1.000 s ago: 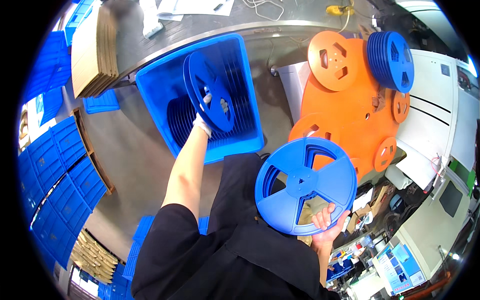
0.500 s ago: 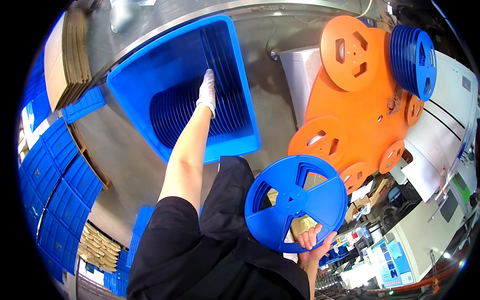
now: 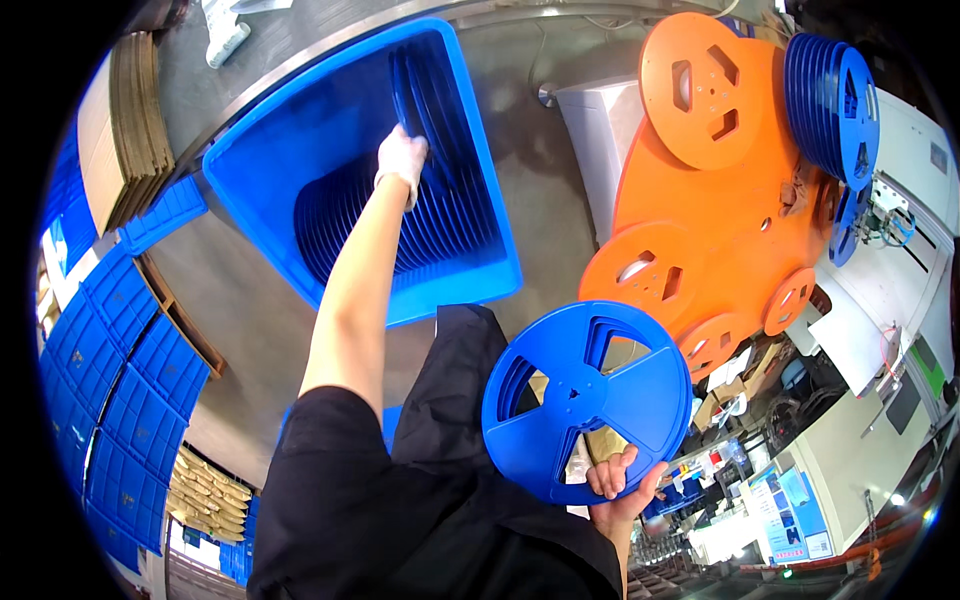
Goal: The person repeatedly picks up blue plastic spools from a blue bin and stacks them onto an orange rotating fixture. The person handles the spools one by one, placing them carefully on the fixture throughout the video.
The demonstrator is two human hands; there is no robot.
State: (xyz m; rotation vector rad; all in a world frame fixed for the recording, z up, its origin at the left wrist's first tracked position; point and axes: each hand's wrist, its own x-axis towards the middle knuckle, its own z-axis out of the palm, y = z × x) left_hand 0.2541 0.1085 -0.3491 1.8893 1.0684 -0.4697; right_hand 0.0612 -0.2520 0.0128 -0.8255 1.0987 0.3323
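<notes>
My left hand (image 3: 402, 160), in a white glove, reaches into a large blue bin (image 3: 360, 312). Its fingers are closed on the edge of a blue plastic reel (image 3: 402, 92), which tilts a little away from the others. A long row of blue reels (image 3: 345, 225) stands on edge inside the bin, below and beside that hand. Close to my body, my right hand (image 3: 622, 488) grips a small stack of blue reels (image 3: 575, 395) by the lower rim. Its fingers hook through a cut-out, and the stack's flat face shows three wide openings.
Right of the bin stands a big orange disc (image 3: 705, 215) bearing smaller orange discs and a stack of blue reels (image 3: 825, 110). Folded cardboard (image 3: 120, 135) and blue crates (image 3: 130, 390) line the left. A metal table edge (image 3: 300, 65) runs behind the bin.
My left hand has moved slightly left and up in the bin, and a reel there now leans apart from its row. On the orange disc's right side, more blue reels have come into view.
</notes>
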